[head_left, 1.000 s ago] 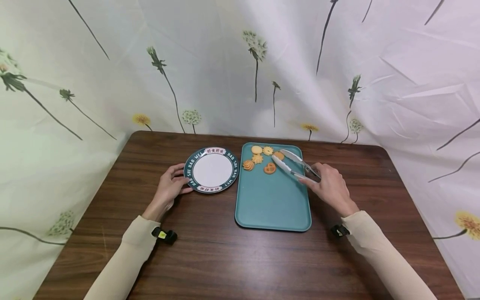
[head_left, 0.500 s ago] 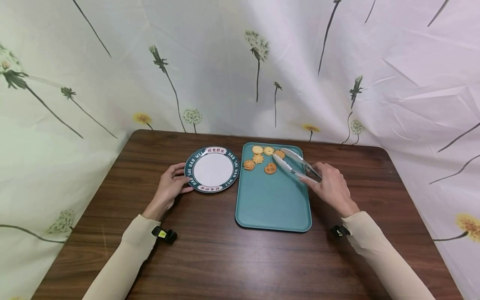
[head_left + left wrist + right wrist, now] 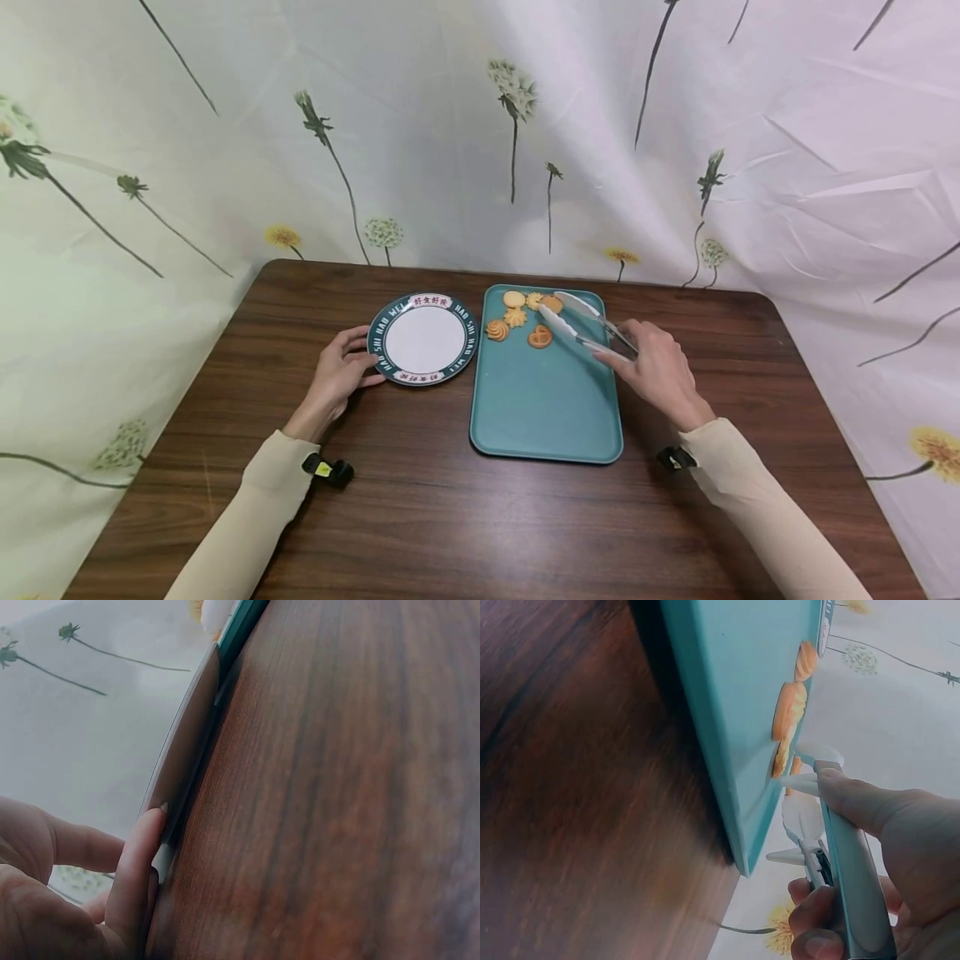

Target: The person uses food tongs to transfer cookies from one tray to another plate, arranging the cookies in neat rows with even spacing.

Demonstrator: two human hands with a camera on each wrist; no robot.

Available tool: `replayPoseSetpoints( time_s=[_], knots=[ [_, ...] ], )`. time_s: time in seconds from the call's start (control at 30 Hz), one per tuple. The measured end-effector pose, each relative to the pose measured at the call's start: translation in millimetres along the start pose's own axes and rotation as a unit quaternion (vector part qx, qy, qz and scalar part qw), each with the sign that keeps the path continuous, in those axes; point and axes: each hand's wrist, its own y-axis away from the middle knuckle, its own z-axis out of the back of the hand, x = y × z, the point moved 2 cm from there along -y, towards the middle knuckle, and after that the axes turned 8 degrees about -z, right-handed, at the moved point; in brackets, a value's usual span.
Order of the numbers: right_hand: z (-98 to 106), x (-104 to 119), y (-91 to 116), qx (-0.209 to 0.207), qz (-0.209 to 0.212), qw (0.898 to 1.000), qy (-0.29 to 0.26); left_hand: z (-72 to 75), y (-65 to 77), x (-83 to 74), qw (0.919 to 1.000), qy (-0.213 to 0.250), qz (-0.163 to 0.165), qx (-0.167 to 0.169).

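White cloth printed with dandelions hangs behind a dark brown wood-grain table, on which a teal rectangular tray serves as the middle of the layout. Left of the tray, the person's left hand holds the left rim of a round white plate with a dark green lettered border; its fingers bend about the edge, probably to steady the plate. That plate lies just beside the tray's left side, likely so both are within easy reach; whether the rims touch is hard to tell.

All the cookies lie toward the tray's far end: a swirled golden cookie by its left edge, a pale yellow round cookie near its far left corner, a yellow star-shaped cookie, a pale flower-shaped cookie, a brown pretzel-shaped cookie and a golden-brown round cookie.

Over the tray's far right part reach silver metal tongs with white tips, tips apart with the golden-brown one between them; contact cannot be told. At the tray's right edge, the right hand grips both arms, thumb opposite the fingers, presumably to control the gap.
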Motion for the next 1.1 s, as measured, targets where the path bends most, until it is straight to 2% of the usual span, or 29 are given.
replayPoseSetpoints(
  time_s=[0.43, 0.9, 1.1],
  knots=[
    [-6, 21, -4, -0.001, 0.03, 1.0, 0.002, 2.0, 3.8, -0.5, 1.0, -0.002, 0.001, -0.003],
    [-9, 41, -8, 0.001, 0.035, 0.999, 0.003, -0.1, 3.1, -0.4, 1.0, -0.003, 0.008, -0.005],
    [-14, 50, -10, -0.003, 0.056, 0.998, -0.005, 0.3, 2.3, -0.5, 0.9999, -0.008, 0.008, -0.005]
  ],
)
